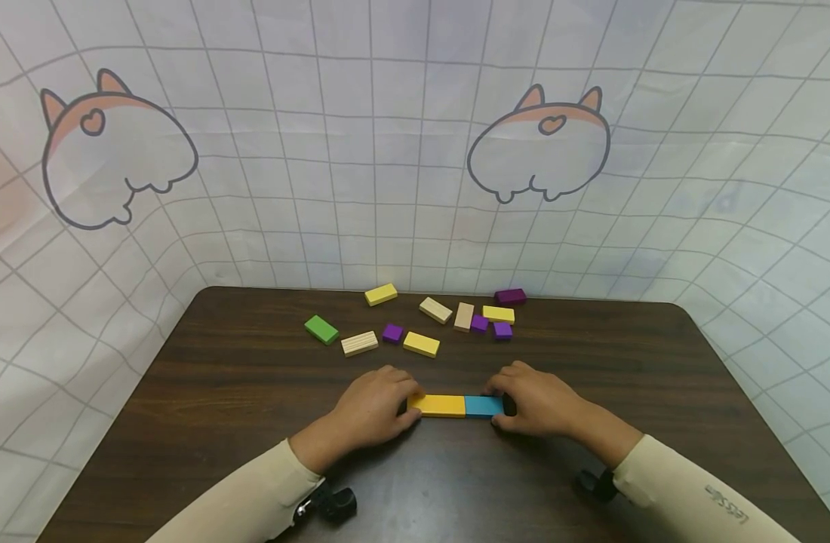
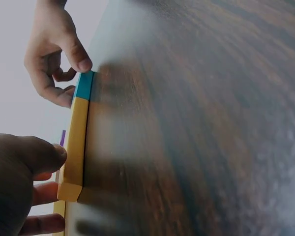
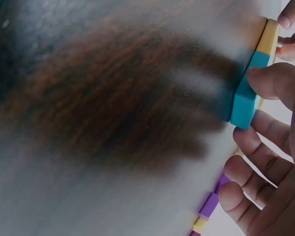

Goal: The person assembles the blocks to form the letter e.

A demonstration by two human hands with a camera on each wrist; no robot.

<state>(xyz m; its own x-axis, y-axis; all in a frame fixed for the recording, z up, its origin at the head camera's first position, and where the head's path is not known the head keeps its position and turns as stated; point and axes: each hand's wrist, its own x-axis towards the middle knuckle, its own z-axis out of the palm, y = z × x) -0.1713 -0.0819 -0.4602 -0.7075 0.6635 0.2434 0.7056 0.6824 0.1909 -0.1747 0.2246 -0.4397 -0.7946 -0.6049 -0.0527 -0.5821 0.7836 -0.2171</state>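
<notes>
An orange-yellow block (image 1: 444, 406) and a blue block (image 1: 484, 407) lie end to end in a straight row on the dark wooden table (image 1: 456, 483). At the row's left end my left hand (image 1: 377, 407) pinches the yellow block, thumb on the near side and fingers on the far side. My right hand (image 1: 540, 403) holds the blue block at the other end in the same way. In the right wrist view the thumb presses the blue block's (image 3: 244, 101) near face, while the outer fingers stay loosely bent off it.
Beyond the hands lie scattered blocks: a green one (image 1: 321, 329), plain wooden ones such as a ridged block (image 1: 359, 344), several yellow ones including a nearer block (image 1: 422, 345), and purple ones including a small block (image 1: 392, 333). A white gridded cloth (image 1: 401, 188) hangs behind the table.
</notes>
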